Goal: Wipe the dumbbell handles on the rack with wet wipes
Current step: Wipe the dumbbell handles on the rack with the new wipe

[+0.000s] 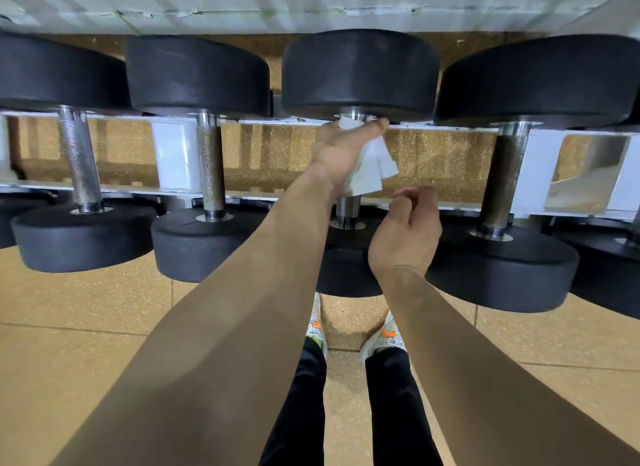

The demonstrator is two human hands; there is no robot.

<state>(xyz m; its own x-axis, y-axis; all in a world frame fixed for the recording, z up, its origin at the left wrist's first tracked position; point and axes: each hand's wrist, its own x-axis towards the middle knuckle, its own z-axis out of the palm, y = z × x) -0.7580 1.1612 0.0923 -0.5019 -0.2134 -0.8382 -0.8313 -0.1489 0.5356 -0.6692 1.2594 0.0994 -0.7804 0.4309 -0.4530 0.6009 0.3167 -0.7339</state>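
Several black dumbbells lie across a white rack (173, 153), handles pointing away from me. My left hand (343, 150) wraps a white wet wipe (372, 167) round the handle (348, 205) of the third dumbbell (360, 70), near its far head. The wipe's loose corners hang to the right of my palm. My right hand (407, 230) hovers just right of that handle's near end, fingers curled, holding nothing. Left of it are two bare knurled handles (80, 160) (211, 167); a darker handle (502, 185) stands to the right.
A pale wall panel (311, 4) runs behind the rack. Speckled tan floor tiles (86, 309) lie below. My legs in black trousers and light shoes (384, 337) stand close under the near dumbbell heads.
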